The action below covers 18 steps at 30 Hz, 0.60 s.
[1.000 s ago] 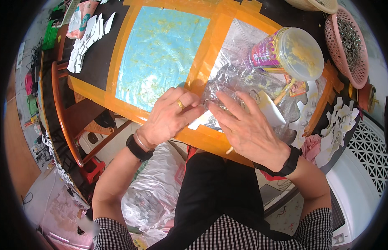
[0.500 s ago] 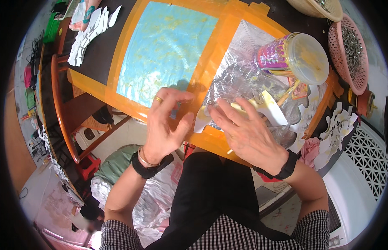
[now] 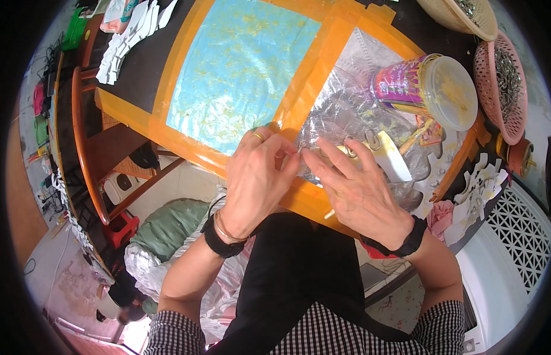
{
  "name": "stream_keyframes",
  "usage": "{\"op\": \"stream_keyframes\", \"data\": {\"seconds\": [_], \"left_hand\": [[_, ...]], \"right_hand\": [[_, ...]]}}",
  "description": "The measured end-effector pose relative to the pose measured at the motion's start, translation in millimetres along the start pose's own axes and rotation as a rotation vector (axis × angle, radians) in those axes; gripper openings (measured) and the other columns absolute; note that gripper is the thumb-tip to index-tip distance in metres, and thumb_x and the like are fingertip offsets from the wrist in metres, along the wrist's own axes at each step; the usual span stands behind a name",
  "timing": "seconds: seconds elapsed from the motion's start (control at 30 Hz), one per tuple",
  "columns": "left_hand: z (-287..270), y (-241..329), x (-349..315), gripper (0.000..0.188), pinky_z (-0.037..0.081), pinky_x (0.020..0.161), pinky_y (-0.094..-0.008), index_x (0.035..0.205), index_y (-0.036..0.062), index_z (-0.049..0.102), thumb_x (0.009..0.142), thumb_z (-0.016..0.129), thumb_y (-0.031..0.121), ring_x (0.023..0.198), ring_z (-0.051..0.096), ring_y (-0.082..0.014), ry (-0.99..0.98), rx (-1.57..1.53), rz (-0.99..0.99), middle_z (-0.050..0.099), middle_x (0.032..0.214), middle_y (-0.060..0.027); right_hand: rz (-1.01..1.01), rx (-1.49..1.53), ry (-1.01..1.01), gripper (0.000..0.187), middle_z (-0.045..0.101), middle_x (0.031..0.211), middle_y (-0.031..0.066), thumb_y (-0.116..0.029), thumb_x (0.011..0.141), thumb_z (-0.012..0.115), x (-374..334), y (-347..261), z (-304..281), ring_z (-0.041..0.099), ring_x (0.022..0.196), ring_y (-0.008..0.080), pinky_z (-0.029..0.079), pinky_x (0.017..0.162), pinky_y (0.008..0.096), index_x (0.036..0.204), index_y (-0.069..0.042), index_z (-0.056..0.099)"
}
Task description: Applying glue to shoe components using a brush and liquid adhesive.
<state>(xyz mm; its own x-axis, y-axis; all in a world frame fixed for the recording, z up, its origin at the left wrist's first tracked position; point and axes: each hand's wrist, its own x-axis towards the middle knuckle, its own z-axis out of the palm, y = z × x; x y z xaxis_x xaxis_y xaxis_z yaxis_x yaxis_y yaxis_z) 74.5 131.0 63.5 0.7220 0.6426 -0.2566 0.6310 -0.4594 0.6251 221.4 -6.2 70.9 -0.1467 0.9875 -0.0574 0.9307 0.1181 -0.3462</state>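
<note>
My left hand (image 3: 258, 177) is pinched, thumb and index finger together at a small shiny metal piece (image 3: 303, 144), beside the orange taped edge. Opposite it is my right hand (image 3: 364, 198), its index fingertip at the same piece. A thin pale stick (image 3: 329, 213) pokes out below the right palm and seems tucked in that hand. Just beyond the right fingers, a white paper strip (image 3: 395, 164) carries small oval metal loops (image 3: 373, 140). The strip lies on a wrinkled clear plastic sheet (image 3: 340, 94) smeared with yellow.
A blue sheet (image 3: 240, 71) with yellow smears is taped down at left. A purple tub with a clear lid (image 3: 450, 94) lies at right beside a brush (image 3: 414, 137). Pink (image 3: 515, 127) and cream baskets (image 3: 447, 18) hold metal pieces. White paper scraps (image 3: 474, 189) lie near the right edge.
My left hand has moved right, and its open fingers have closed to a pinch at the small metal piece. The right hand has hardly moved. The whole view has shifted slightly.
</note>
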Motion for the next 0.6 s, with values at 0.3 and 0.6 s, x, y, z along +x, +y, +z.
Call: {"op": "stream_keyframes", "data": {"seconds": [0.3,0.6], "left_hand": [[15.2,-0.2,-12.6,0.011,0.046,0.071,-0.0382,0.080,0.0024,0.061,0.076,0.071,0.004,0.083,0.053,-0.0275,0.138,0.015,0.052,0.054,0.083,-0.0090],[22.5,1.5,-14.0,0.014,0.043,0.076,-0.0403,0.080,0.0033,0.060,0.074,0.073,0.005,0.083,0.052,-0.0304,0.216,-0.027,-0.023,0.052,0.083,-0.0107]], "right_hand": [[0.041,0.050,0.025,0.035,0.053,0.137,0.0065,-0.011,0.085,0.061,-1.7,-1.0,4.6,0.043,0.135,0.0241,0.033,0.112,0.0464,0.117,0.002,0.067],[-0.028,0.029,-0.044,0.040,0.053,0.139,0.0061,-0.012,0.086,0.060,-2.8,4.8,1.5,0.042,0.137,0.0222,0.030,0.114,0.0457,0.124,0.002,0.063]]}}
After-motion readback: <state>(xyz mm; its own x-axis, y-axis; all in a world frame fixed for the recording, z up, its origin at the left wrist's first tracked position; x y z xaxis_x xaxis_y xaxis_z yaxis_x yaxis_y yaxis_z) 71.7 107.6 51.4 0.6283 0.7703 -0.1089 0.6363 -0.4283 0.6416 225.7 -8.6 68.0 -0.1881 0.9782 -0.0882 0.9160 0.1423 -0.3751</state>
